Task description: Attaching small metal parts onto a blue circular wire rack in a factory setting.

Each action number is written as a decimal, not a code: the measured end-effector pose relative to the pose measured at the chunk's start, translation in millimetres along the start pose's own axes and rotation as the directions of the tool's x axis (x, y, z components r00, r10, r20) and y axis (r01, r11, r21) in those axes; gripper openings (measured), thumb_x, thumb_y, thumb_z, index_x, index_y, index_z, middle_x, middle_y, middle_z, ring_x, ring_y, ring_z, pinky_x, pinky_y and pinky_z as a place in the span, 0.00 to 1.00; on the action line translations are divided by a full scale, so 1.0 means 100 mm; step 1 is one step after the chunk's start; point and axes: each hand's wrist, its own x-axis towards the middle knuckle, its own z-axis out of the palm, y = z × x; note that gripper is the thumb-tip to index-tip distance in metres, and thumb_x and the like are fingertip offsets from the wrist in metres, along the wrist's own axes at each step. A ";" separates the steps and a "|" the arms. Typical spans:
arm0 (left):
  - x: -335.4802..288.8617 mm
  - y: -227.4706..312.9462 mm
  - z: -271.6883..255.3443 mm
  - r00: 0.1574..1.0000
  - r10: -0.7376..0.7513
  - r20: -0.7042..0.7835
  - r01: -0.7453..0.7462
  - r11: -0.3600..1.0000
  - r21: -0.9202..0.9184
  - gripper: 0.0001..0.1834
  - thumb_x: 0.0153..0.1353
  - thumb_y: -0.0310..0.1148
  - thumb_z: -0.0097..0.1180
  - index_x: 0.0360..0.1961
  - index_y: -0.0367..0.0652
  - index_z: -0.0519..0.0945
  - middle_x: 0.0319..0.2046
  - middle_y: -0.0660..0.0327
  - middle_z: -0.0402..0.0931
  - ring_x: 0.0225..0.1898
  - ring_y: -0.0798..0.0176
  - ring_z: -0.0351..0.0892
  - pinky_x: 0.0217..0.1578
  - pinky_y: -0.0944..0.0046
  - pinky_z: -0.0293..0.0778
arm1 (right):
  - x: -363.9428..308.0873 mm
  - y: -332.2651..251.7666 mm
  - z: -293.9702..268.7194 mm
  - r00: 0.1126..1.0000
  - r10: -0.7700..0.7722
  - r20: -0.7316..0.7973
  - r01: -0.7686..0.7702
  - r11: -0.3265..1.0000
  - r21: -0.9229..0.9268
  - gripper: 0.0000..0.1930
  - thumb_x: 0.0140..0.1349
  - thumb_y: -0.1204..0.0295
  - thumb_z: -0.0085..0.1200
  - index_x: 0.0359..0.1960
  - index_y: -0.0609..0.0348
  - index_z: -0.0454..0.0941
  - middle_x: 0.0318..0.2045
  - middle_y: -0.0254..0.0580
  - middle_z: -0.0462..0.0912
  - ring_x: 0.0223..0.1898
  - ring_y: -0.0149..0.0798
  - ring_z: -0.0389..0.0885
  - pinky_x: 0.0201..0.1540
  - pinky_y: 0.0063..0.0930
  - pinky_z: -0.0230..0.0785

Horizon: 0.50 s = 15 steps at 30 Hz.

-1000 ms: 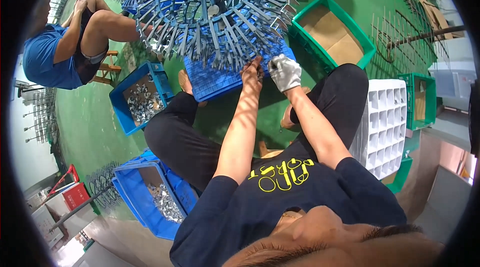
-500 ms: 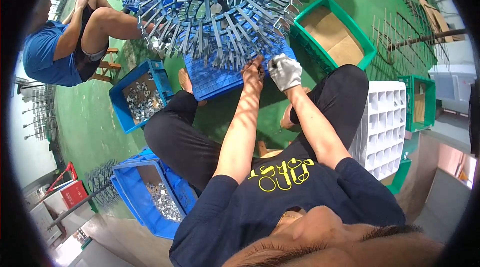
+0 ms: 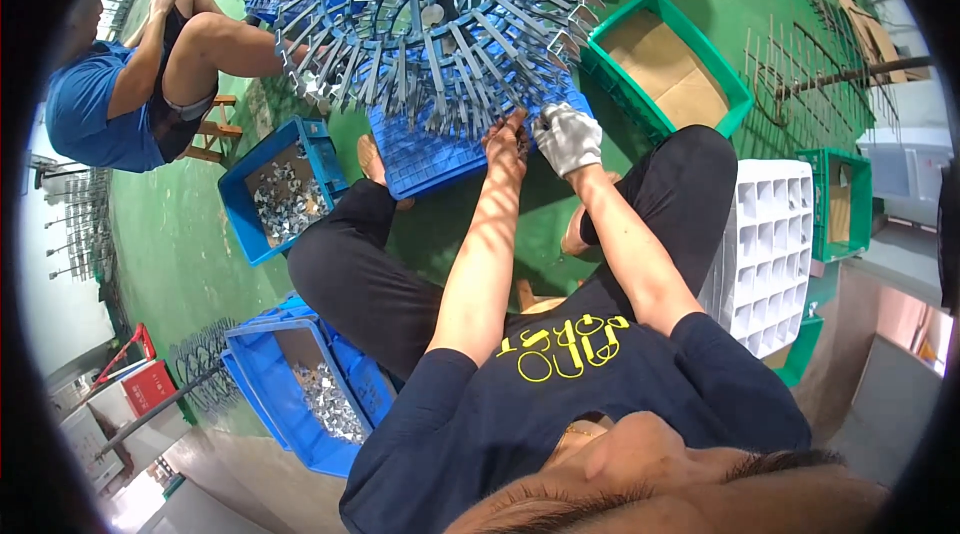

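Note:
A large round metal rack (image 3: 432,16), ringed with tiers of prongs that carry small shiny metal pieces, stands over a blue plastic crate (image 3: 425,166). My bare left hand (image 3: 507,142) is at the rack's near lower edge, its fingers closed around something too small to make out. Just to its right, my right hand (image 3: 568,139) wears a white glove. Its fingers are curled in a pinch by the prong tips, and whatever they hold is hidden. The two hands are close together, slightly apart.
Blue bins of small metal parts stand at left (image 3: 290,196) and lower left (image 3: 325,399). A green crate lined with cardboard (image 3: 668,69) lies right of the rack, and a white compartment tray (image 3: 770,259) is beside my leg. A seated person (image 3: 130,84) is at far left.
My right hand has shifted slightly left and up toward the rack, with its fingers turned a little. My left hand stays almost in the same place.

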 end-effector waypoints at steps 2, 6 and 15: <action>0.00 0.00 -0.02 1.000 0.006 0.026 -0.007 0.999 0.034 0.11 0.51 0.38 0.67 0.25 0.47 0.76 0.16 0.68 0.70 0.12 0.75 0.64 0.11 0.75 0.57 | 0.00 -0.01 0.00 1.000 0.018 0.025 -0.019 1.000 0.007 0.10 0.55 0.62 0.49 0.23 0.54 0.76 0.26 0.40 0.81 0.25 0.46 0.79 0.28 0.36 0.69; -0.12 0.04 -0.15 0.973 -0.093 0.211 0.096 0.995 -0.006 0.18 0.57 0.50 0.56 0.34 0.46 0.78 0.18 0.68 0.72 0.13 0.74 0.65 0.11 0.75 0.58 | 0.00 0.00 -0.07 0.993 0.057 0.101 -0.063 0.996 0.059 0.11 0.55 0.62 0.50 0.25 0.54 0.77 0.28 0.39 0.82 0.26 0.46 0.79 0.30 0.35 0.70; -0.38 0.19 -0.40 0.906 -0.267 0.327 0.204 0.955 0.214 0.42 0.59 0.71 0.29 0.49 0.45 0.76 0.26 0.65 0.77 0.16 0.71 0.71 0.12 0.73 0.61 | 0.01 -0.10 -0.42 0.790 -0.142 0.596 -0.133 0.910 0.393 0.11 0.53 0.62 0.53 0.31 0.54 0.82 0.35 0.36 0.83 0.30 0.45 0.79 0.37 0.32 0.71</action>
